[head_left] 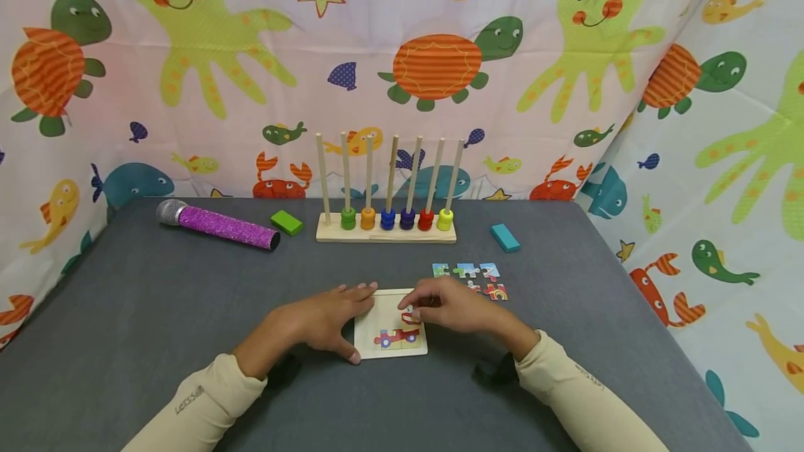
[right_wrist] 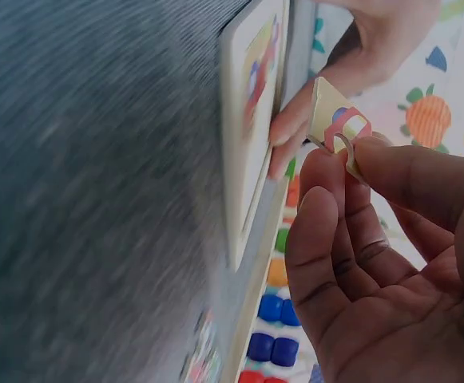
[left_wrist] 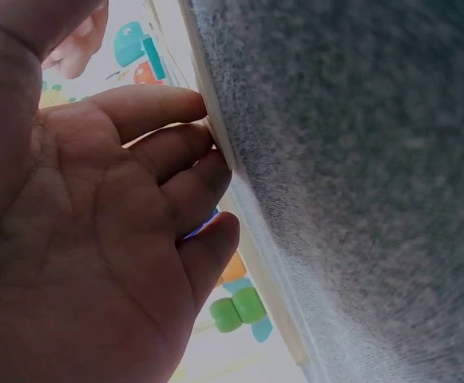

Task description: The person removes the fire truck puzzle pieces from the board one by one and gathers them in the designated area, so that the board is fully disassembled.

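A shallow wooden puzzle tray [head_left: 366,330] lies flat on the table, with red truck puzzle pieces [head_left: 397,339] laid in its lower right part. Beside its left edge, my left hand [head_left: 323,318] is spread, thumb near the lower corner and fingers near the upper one. The left wrist view shows those fingertips touching the tray's edge. Over the tray's right side, my right hand [head_left: 457,304] pinches a puzzle piece [right_wrist: 341,122] between thumb and fingers. This piece has a cream ground and a red and blue print; in the right wrist view it is tilted and apart from the tray.
Loose puzzle pieces [head_left: 467,270] lie beyond my right hand. A wooden peg stand [head_left: 383,234] with colored beads is at the back. Left of it are a green block [head_left: 287,222] and a purple glitter microphone [head_left: 226,227]. A blue block [head_left: 505,238] lies to the right.
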Tool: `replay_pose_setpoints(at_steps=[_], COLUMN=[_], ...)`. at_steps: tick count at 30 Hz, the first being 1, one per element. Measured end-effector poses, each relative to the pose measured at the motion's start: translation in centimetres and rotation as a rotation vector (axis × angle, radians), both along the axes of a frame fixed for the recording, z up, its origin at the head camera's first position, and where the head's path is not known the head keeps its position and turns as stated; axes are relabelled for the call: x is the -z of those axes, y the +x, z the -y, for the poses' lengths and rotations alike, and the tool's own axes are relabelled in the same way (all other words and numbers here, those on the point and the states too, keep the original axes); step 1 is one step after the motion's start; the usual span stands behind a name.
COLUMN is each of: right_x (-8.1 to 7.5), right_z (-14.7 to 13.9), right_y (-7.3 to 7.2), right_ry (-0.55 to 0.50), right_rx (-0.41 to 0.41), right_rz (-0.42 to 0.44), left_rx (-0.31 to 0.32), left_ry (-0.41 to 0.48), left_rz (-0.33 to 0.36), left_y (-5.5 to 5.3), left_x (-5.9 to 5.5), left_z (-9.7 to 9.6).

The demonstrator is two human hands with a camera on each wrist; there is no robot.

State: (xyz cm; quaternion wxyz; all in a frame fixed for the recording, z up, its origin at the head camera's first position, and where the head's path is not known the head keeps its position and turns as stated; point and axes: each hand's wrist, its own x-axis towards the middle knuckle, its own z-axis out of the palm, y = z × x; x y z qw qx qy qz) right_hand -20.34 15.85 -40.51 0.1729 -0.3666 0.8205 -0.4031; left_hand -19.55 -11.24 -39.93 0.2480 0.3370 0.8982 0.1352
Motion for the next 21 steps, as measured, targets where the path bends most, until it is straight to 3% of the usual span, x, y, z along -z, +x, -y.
replay_pose_setpoints(at_steps=[10, 16, 21], right_x=[0.0, -0.2, 0.0], right_z=[-3.0, -4.7, -5.4], right_y=[-0.1, -0.2, -0.3], right_ry=[0.017, 0.005, 0.029], right_rx=[0.114, 0.118, 0.129], right_rz=[0.052, 0.028, 0.062], left_rx=[0.085, 0.076, 0.085], left_ry=[0.012, -0.015, -0.015], left_rz=[0.034, 0.045, 0.052], left_y=[0.5, 0.6, 0.5], left_x=[-0.1, -0.2, -0.2], left_z=[0.1, 0.0, 0.0])
